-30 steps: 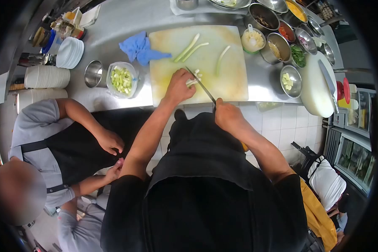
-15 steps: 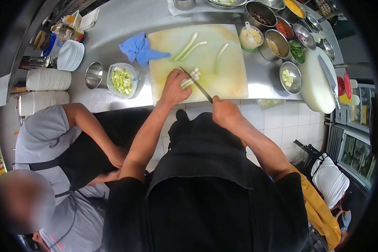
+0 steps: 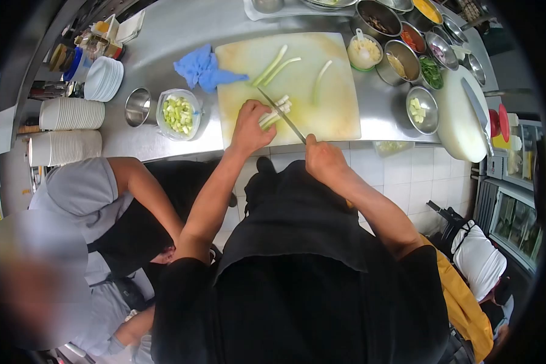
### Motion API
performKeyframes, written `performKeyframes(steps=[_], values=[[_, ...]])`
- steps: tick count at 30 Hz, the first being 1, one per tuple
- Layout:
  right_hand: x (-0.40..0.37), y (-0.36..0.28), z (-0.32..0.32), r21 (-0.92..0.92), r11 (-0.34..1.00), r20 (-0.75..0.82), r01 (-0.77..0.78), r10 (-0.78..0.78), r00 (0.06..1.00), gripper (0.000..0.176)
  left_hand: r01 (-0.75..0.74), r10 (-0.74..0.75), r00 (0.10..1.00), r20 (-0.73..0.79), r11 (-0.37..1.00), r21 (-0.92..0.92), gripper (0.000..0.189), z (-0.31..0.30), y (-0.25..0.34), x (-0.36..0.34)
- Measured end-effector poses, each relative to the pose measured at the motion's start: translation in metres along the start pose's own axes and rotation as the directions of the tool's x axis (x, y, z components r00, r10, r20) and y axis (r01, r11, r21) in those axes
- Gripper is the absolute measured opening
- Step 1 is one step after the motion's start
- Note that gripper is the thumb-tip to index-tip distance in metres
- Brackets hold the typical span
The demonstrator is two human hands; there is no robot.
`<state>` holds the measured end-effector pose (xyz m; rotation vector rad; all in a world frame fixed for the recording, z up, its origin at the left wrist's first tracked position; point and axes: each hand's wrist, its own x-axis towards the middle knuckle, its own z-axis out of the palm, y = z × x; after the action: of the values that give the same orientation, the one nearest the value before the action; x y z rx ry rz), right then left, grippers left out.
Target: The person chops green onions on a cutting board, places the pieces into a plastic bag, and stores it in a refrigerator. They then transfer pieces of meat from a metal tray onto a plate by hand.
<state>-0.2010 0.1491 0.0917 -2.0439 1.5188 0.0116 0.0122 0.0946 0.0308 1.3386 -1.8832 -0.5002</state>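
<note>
My right hand [image 3: 325, 159] is closed around the handle of a knife [image 3: 290, 122], whose blade slants up and left over the cutting board [image 3: 340, 124]. My left hand [image 3: 250, 126] has its fingers curled down on a bunch of scallion stalks [image 3: 268, 121], holding them against the board just left of the blade. Cut white pieces [image 3: 283, 104] lie at the blade's far side. Farther up the board rest two pale green scallion lengths [image 3: 272, 65] and a single one [image 3: 322, 82] to the right.
Left of the board are a blue cloth [image 3: 199, 68], a tub of chopped scallions [image 3: 178, 115] and a metal cup [image 3: 138, 107]. A bowl of pale cubes [image 3: 421, 110] and a second board with a knife [image 3: 476, 108] stand right. A co-worker [image 3: 82, 188] is close at my left.
The co-worker at my left has shifted, head and arms in a new position. My hands and the knife have barely moved over the scallions.
</note>
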Motion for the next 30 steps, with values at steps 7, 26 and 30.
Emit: performKeyframes(steps=[7,26,30], values=[[0.003,-0.002,0.02,0.041,0.999,0.067,0.007,-0.01,0.998,0.017,0.044,-0.045,0.998,0.04,0.999,0.018,0.02,0.012,-0.019,-0.01],[0.009,-0.003,0.03,0.092,0.995,0.039,0.038,-0.042,0.998,0.016,-0.013,0.018,0.999,-0.051,0.996,0.093,0.016,0.011,-0.023,-0.029],[0.019,0.005,0.017,0.02,0.999,0.013,0.047,-0.047,0.999,0.018,-0.049,0.055,0.995,-0.081,0.996,0.074,0.018,0.02,-0.028,-0.014]])
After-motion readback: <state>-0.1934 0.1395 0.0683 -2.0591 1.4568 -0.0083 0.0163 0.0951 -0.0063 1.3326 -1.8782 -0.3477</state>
